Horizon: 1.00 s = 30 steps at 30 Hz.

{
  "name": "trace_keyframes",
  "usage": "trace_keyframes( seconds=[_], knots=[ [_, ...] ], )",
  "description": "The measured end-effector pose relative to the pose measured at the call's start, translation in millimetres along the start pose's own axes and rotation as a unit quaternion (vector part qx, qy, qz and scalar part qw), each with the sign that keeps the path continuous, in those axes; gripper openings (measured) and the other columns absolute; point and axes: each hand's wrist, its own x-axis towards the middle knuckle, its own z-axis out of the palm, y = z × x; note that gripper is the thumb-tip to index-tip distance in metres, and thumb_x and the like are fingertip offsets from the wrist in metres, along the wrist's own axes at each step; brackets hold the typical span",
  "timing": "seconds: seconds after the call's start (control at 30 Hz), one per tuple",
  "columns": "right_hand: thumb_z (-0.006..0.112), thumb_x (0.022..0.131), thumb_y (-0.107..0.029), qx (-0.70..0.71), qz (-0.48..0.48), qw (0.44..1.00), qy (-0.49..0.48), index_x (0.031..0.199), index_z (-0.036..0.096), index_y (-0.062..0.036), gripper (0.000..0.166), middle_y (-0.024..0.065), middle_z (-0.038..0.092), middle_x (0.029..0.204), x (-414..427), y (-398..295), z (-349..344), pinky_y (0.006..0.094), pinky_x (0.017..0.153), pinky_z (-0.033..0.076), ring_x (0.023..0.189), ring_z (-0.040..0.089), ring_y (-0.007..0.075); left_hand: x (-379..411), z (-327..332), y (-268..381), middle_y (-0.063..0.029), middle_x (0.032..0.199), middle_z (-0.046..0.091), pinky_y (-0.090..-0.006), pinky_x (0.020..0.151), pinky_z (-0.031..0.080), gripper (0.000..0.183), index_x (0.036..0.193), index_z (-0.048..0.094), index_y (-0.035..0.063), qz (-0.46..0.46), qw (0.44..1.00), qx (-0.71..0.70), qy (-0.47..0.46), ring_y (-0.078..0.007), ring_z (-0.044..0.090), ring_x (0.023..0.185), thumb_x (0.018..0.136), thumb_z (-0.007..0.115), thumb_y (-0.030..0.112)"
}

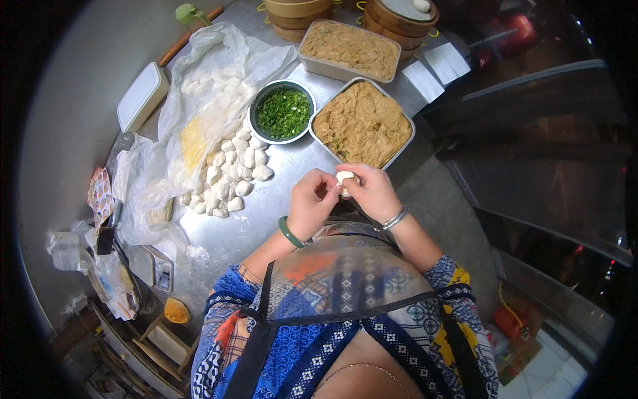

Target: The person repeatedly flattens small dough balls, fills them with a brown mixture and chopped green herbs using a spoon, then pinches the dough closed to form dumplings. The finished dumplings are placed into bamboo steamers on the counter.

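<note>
A small white dough piece (345,177) with a brownish patch, perhaps filling, sits in the fingers of my right hand (371,192). The thumb and fingertips of my left hand (313,197) pinch at its near-left edge. My fingers hide part of the dough. Just beyond them stands a square metal pan (410,130) heaped with tan filling (364,122). To the left of that pan, touching or nearly so, is a round bowl (253,130) of chopped green onions (283,113). Many loose dough balls (232,172) lie left of my hands, partly under clear plastic sheeting (214,47).
Behind the pan stands a rectangular tub (324,70) of filling, with bamboo steamers (298,22) farther back. White paper-like stacks (422,82) lie at the steel table's right corner. A lidded white box (142,97) and plastic bags (112,282) line the left side.
</note>
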Motion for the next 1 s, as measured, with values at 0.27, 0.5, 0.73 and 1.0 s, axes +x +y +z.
trace_keyframes(
  seconds=[0.27,0.5,0.73,1.0],
  knots=[
    [0.058,0.078,-0.002,-0.096,-0.065,0.993,0.030,0.101,0.066,-0.0011,0.025,0.0187,0.064,0.094,-3.5,-13.2,0.4,0.0361,0.078,0.050,0.086,0.063,0.0324,5.6,-7.3,16.3,-0.0129,0.081,0.056,-0.0353,0.060,0.047,0.020,0.087,0.056,0.0015,0.232,0.954,0.188,-0.002,-0.0296,0.057,0.072,0.071,0.067,-0.004],
    [0.061,0.076,-0.003,-0.144,-0.094,0.985,0.001,0.095,0.067,-0.0007,0.020,0.0195,0.065,0.096,-1.4,-7.6,1.2,0.0384,0.079,0.050,0.088,0.062,0.0340,1.9,-18.5,14.5,-0.0128,0.082,0.056,-0.0368,0.063,0.047,0.021,0.090,0.058,0.0027,0.303,0.918,0.243,-0.078,-0.0307,0.057,0.073,0.071,0.067,-0.003],
    [0.060,0.078,-0.003,-0.150,-0.134,0.980,0.011,0.110,0.060,0.0013,0.032,0.0195,0.064,0.098,2.1,-9.6,2.7,0.0373,0.079,0.050,0.088,0.063,0.0323,9.3,-17.7,21.7,-0.0131,0.083,0.057,-0.0366,0.062,0.048,0.016,0.087,0.060,0.0016,0.244,0.942,0.228,-0.046,-0.0300,0.058,0.072,0.073,0.066,-0.002],
    [0.061,0.084,-0.006,0.140,0.001,0.989,-0.038,0.106,0.063,0.0016,0.024,0.0078,0.066,0.093,2.7,-5.9,0.9,0.0282,0.070,0.051,0.078,0.061,0.0118,2.1,-15.6,12.2,-0.0111,0.079,0.056,-0.0286,0.057,0.047,0.005,0.080,0.059,-0.0003,0.115,0.992,0.059,0.002,-0.0215,0.058,0.063,0.077,0.063,-0.001]
  ],
)
